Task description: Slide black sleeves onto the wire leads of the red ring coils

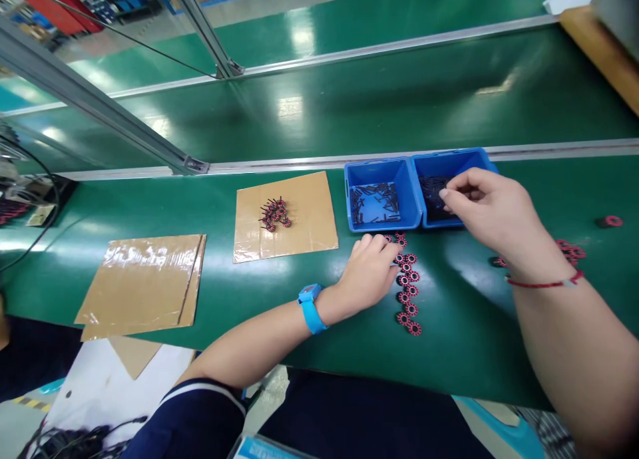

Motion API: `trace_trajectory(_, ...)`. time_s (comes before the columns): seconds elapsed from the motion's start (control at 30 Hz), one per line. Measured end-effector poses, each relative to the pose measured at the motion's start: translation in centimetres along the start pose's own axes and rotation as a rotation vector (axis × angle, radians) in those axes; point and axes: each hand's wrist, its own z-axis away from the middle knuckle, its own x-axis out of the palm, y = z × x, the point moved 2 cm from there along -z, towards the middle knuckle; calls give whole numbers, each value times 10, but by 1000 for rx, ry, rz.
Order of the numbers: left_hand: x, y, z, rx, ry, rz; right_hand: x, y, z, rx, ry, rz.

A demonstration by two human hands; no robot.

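My left hand (369, 271) rests at the upper end of a double line of red and black rings (411, 291) on the green table, fingers bent and touching the rings. Over the front of the right blue bin (462, 158), which holds many small dark pieces, my right hand (486, 209) is pinched, thumb against forefinger; whatever lies between the fingertips is too small to make out. The left blue bin (384, 225) beside it holds scattered short black tubes (377, 199).
A cardboard sheet (314, 213) carries a cluster of rings with black pins (275, 214). More cardboard (144, 283) is stacked at the left. Loose rings (572, 251) lie near my right wrist. A metal rail (289, 165) runs behind the bins. Another person's sleeve (37, 356) shows at far left.
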Motion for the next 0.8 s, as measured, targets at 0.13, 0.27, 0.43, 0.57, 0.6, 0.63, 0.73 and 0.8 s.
trace_trajectory(0.13,-5,0,0,-2,28,208,-4,-7,24,-13,-67,-159)
trace_trajectory(0.27,-21,-2,8,-97,12,910,-3,-16,46,-42,-190,-315)
trace_trajectory(0.43,-38,-2,19,-201,53,1462,6,-30,67,-24,-306,-461)
trace_trajectory(0.57,-46,-3,24,-203,163,1486,13,-41,77,-62,-353,-463)
trace_trajectory(0.6,-47,-4,25,-195,174,1487,14,-43,79,-88,-362,-433)
trace_trajectory(0.63,-48,-4,26,-185,179,1492,15,-45,79,-123,-368,-386)
trace_trajectory(0.73,-51,-2,29,-155,183,1513,21,-47,80,-259,-386,-186)
trace_trajectory(0.8,-53,0,30,-131,163,1521,27,-47,82,-355,-400,-62)
